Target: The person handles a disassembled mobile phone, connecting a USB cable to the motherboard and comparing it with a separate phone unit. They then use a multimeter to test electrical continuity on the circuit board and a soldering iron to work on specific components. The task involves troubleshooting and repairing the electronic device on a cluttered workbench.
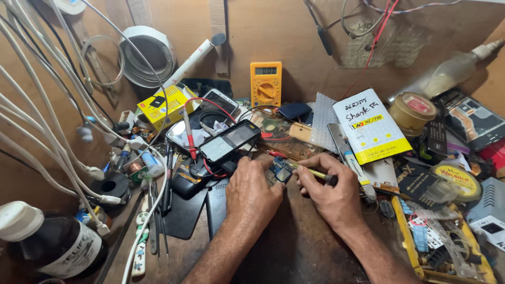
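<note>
Nearest the camera, at the lower left, a dark brown bottle [55,244] with a white cap lies on its side, and white cables [63,152] hang down just above it. Moving right, the left hand [251,194] rests palm down on the bench, its fingertips pressed onto the near-left edge of a small blue circuit board [281,171]. That board lies flat just beyond and between both hands, touching each. From its right side, the right hand [329,192] pinches a yellow-handled tool [310,172]; the tool's long axis runs nearly level, tip pointing left onto the board (the tip itself is too small to make out). Just behind the board sit a black phone [229,141] and a red probe [188,131], with a yellow multimeter [265,84] well beyond. Farther right lie a white-and-yellow packet [371,126] and a yellow parts tray [442,242].
</note>
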